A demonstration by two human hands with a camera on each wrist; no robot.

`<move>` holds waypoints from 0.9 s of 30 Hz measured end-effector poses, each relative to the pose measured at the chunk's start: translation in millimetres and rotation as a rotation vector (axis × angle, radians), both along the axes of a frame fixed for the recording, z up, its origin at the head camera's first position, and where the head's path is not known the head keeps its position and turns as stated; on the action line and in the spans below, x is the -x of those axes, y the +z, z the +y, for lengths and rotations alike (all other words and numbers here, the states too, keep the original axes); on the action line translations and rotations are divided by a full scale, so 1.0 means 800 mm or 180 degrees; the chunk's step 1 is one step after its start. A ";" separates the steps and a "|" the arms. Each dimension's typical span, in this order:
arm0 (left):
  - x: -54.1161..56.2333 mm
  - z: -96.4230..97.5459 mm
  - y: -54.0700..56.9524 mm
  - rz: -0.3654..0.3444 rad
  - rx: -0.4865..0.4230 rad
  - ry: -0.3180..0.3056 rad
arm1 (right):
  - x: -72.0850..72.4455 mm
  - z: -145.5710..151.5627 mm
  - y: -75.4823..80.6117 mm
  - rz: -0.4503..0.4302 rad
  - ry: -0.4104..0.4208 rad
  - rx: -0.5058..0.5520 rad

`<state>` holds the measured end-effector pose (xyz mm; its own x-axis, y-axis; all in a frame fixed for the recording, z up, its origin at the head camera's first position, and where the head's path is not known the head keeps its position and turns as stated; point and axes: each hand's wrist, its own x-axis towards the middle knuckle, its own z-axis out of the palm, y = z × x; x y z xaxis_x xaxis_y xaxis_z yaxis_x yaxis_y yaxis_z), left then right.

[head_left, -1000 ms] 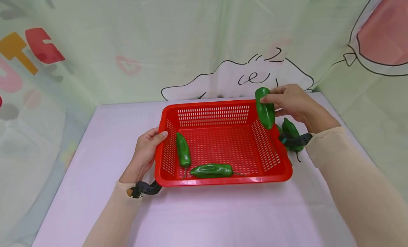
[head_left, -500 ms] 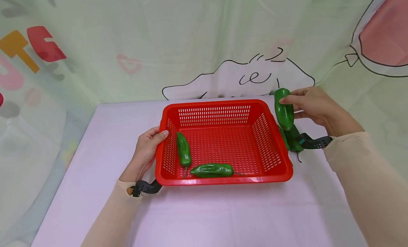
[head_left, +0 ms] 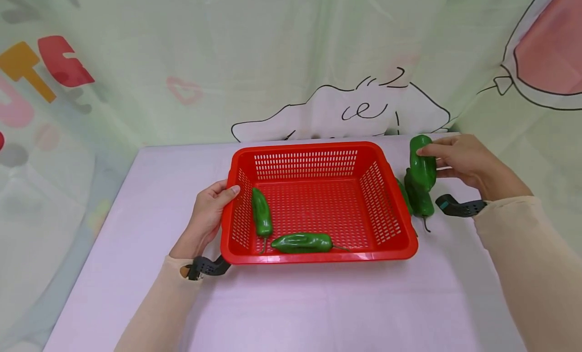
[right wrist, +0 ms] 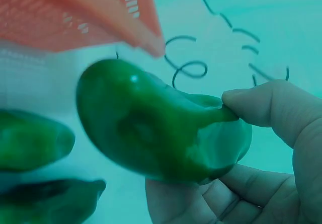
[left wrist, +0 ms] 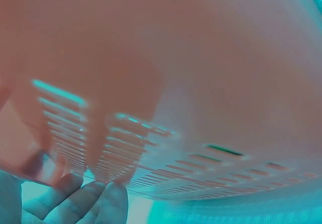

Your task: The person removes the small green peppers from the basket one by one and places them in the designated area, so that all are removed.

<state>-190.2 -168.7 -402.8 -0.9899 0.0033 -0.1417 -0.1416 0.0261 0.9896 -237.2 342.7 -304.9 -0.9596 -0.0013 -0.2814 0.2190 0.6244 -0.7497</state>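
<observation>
My right hand (head_left: 466,157) pinches a green pepper (head_left: 422,162) between thumb and fingers, just right of the red plastic basket (head_left: 318,257). In the right wrist view the held pepper (right wrist: 151,128) fills the middle, thumb on top and fingers beneath. Another green pepper (head_left: 420,203) lies on the table below it, partly covered by it in the head view. My left hand (head_left: 209,210) grips the basket's left rim, thumb over the edge; its fingers (left wrist: 80,201) show against the slotted wall in the left wrist view. Inside the basket lie an upright-lying pepper (head_left: 261,213) and a crosswise pepper (head_left: 302,243).
One more pepper (head_left: 403,195) lies against the basket's right outer side, mostly hidden by it. The basket stands on a table with a pale cloth (head_left: 295,306). A printed curtain (head_left: 254,64) rises behind the table and at both sides.
My right hand has carried the pepper from over the basket's right rim outward to the right, then down toward the peppers on the table. The left hand and basket stay put.
</observation>
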 end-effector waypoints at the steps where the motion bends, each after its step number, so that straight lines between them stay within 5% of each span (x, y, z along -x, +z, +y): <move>1: 0.000 0.000 0.000 -0.0002 0.0010 -0.0002 | 0.000 0.003 -0.003 -0.0007 -0.0024 -0.0033; 27: 0.000 0.001 -0.002 -0.0009 -0.0007 -0.0013 | 0.001 0.077 -0.071 -0.0486 -0.0215 -0.0244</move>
<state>-190.4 -168.2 -404.3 -0.9895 0.0076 -0.1446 -0.1444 0.0245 0.9892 -237.6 404.4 -361.4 -0.9029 0.0887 -0.4207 0.3700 0.6585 -0.6553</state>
